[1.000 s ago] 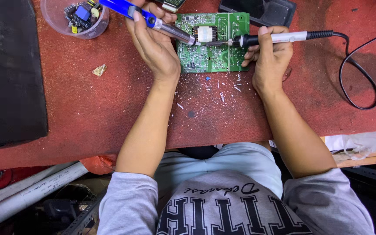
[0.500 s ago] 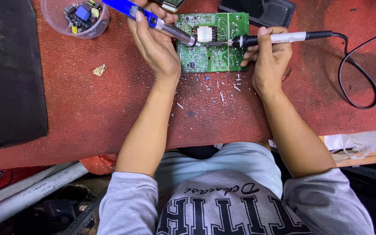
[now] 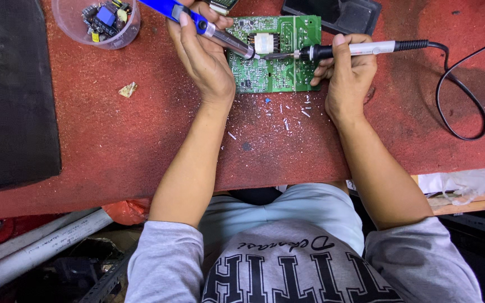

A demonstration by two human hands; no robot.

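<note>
A green circuit board (image 3: 287,73) lies flat on the red mat, with a white component (image 3: 264,42) near its top middle. My left hand (image 3: 206,53) grips a blue-and-silver desoldering pump (image 3: 197,22), whose tip points at the white component. My right hand (image 3: 349,73) holds a soldering iron (image 3: 360,49) with a pale grey and black handle. The iron's tip meets the board just right of the white component. Both tool tips sit close together over the board.
A red mat (image 3: 113,146) covers the bench. A clear plastic cup (image 3: 74,25) with small electronic parts stands at top left. A black pad (image 3: 12,95) lies at left, a black tray (image 3: 343,14) behind the board. The iron's black cable (image 3: 467,106) loops right. Tiny wire clippings (image 3: 287,120) lie scattered.
</note>
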